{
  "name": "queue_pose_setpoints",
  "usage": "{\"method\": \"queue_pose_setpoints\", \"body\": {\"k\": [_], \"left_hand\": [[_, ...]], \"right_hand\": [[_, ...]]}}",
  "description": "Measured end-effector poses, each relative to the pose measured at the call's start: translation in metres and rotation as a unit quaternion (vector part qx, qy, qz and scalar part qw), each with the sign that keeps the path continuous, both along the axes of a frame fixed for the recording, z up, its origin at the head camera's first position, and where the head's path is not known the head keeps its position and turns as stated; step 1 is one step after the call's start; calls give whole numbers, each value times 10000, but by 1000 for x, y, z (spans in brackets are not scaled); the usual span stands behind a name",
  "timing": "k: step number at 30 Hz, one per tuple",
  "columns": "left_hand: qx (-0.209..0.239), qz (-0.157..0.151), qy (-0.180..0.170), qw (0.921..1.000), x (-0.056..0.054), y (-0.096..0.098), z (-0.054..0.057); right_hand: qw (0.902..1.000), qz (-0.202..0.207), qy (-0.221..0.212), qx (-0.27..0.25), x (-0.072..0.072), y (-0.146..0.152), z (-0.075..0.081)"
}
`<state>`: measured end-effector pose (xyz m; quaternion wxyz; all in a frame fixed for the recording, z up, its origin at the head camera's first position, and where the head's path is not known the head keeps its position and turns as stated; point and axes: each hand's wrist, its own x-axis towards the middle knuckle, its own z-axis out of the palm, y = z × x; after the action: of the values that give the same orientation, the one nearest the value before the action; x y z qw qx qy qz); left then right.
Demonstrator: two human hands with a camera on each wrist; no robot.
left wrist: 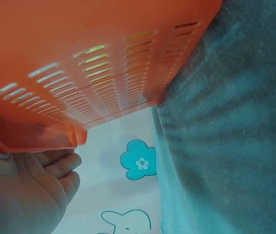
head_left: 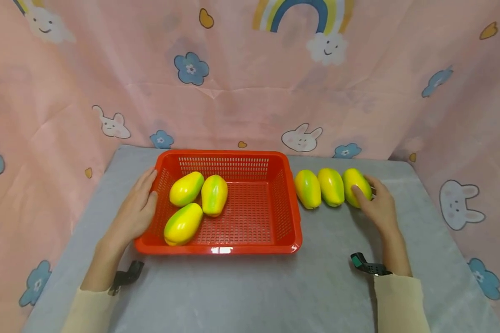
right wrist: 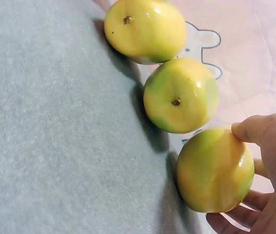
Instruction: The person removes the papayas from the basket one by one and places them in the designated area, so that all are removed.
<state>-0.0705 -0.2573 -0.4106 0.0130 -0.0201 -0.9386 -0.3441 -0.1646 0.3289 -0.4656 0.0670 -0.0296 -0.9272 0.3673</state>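
At the left, a pale sleeve [head_left: 89,312] and a dark band [head_left: 127,277] lead to the left hand [head_left: 134,208], its fingers loose and fairly straight against the left rim of the red basket [head_left: 250,212], not clenched. The wrist view shows the fingers just under that rim, beside the slotted wall. Inside the basket, on its left half, lie three yellow-green fruits: an upper fruit [head_left: 186,188], a lower fruit [head_left: 183,225] nearer the person, and a third fruit [head_left: 214,195] just right of both. Outside, close to the basket's right wall, three more stand in a row on the grey cloth [head_left: 250,296]: a fourth fruit [head_left: 308,189], a fifth fruit [head_left: 331,187] just beside it, then the sixth fruit [head_left: 354,185] at the right end. The right hand [head_left: 379,203] grasps this last one from its right side, thumb on the near side, other fingers curled round the far side. Behind everything hangs a pink curtain [head_left: 241,106] printed with rabbits, blue flowers and rainbows
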Motion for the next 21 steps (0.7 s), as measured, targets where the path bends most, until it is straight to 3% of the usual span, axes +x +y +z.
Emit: {"method": "queue_pose_setpoints", "body": {"k": [7,21], "left_hand": [[9,-56,83,9999,-1,-1,0],[67,-48,105,9999,0,1,-1]], "right_hand": [[9999,-14,-140,67,1,-1,-1],[9999,114,-20,27,1,-2,3]]}}
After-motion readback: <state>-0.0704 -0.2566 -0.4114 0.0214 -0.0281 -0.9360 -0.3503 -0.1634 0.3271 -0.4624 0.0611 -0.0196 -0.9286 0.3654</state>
